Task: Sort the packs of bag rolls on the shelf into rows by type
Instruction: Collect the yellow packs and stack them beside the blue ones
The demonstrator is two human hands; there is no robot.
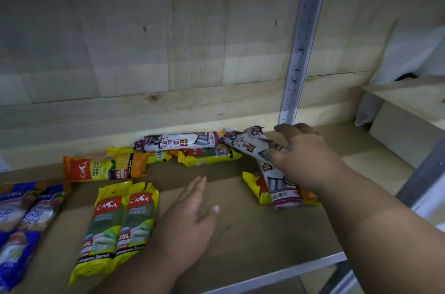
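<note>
The right hand [305,156] grasped a white drawstring-bag pack [248,143] at the back of the shelf [240,233]. The left hand [190,219] lay flat and released, two yellow packs [115,228] just left of it.

Two Casa packs [115,228] are lying side by side at the shelf's [252,233] front, drawstring packs [179,142] sitting behind them.

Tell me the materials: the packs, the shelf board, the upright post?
Yellow packs: thin glossy plastic film, by the sheen, wrinkles and crimped ends. Shelf board: matte brown, probably fibreboard or cardboard; no grain shows. Upright post: grey perforated metal, likely painted steel.
</note>
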